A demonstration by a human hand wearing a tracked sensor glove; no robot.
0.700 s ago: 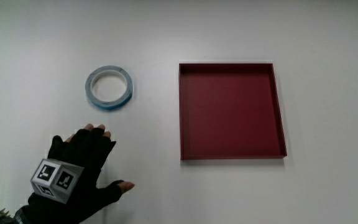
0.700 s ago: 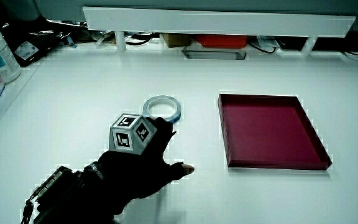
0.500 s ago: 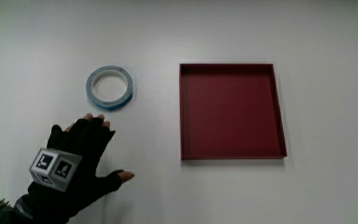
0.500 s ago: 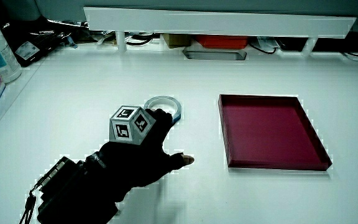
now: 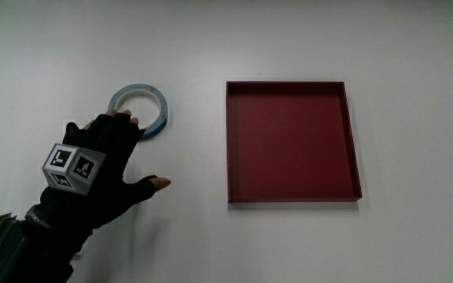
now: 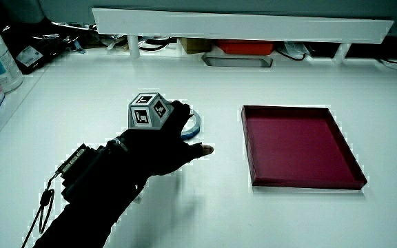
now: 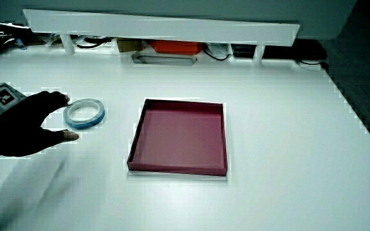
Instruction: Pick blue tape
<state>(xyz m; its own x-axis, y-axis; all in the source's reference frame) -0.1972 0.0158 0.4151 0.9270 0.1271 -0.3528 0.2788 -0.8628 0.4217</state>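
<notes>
Flat ring of blue tape (image 5: 138, 111) lay on the white desk (image 5: 415, 236), about nine o'clock of the shallow square maroon tray (image 5: 291, 140), apart from it. Black-gloved hand (image 5: 104, 169) was over the roll's nearer rim, fingers spread, thumb splayed toward the tray, holding nothing. Likely posed to close across the ring; grasp not yet made.

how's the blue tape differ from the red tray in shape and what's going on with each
The blue tape is a small round ring with an open middle; the red tray is a much larger square with low walls. The hand reaches over the tape's near edge, fingers spread, while the tray sits apart from it, untouched. Both lie flat on the white table.
</notes>
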